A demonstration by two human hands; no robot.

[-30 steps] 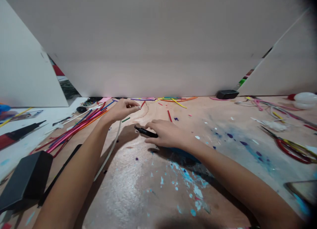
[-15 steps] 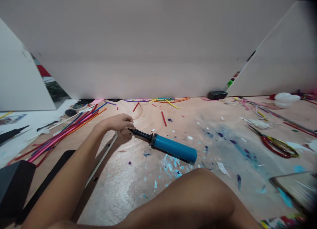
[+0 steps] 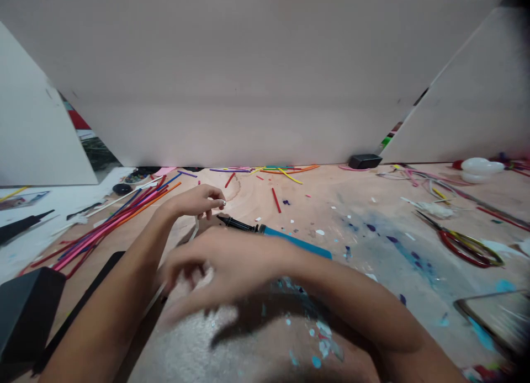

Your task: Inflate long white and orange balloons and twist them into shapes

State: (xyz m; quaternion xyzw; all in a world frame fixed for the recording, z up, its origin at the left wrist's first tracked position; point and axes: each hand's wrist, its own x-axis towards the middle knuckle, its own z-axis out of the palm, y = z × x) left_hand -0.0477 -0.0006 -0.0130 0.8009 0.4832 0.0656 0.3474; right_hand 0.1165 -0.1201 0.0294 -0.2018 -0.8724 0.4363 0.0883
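My left hand (image 3: 202, 201) is closed, with a bit of white at its pinched fingertips. From below it a thin white uninflated balloon (image 3: 194, 228) runs down toward me, partly hidden behind my arms. My right hand (image 3: 232, 264), blurred by motion, reaches across in front with thumb and fingers apart and nothing visible between them. Its fingertips are near the lower stretch of the balloon; whether they touch it I cannot tell. A blue balloon pump (image 3: 298, 242) with a black nozzle lies just beyond the right hand, partly covered by it.
A bundle of coloured uninflated balloons (image 3: 107, 220) lies at left, beside a dark box (image 3: 31, 311). Scissors (image 3: 467, 245) with red and yellow handles and a framed flat object (image 3: 497, 317) are at right. A white panel (image 3: 248, 96) stands along the back, near a small black block (image 3: 364, 161).
My right hand has come up from the lower edge and moved left across the pump toward the white balloon. My left hand has barely moved; its fingers have shifted slightly.
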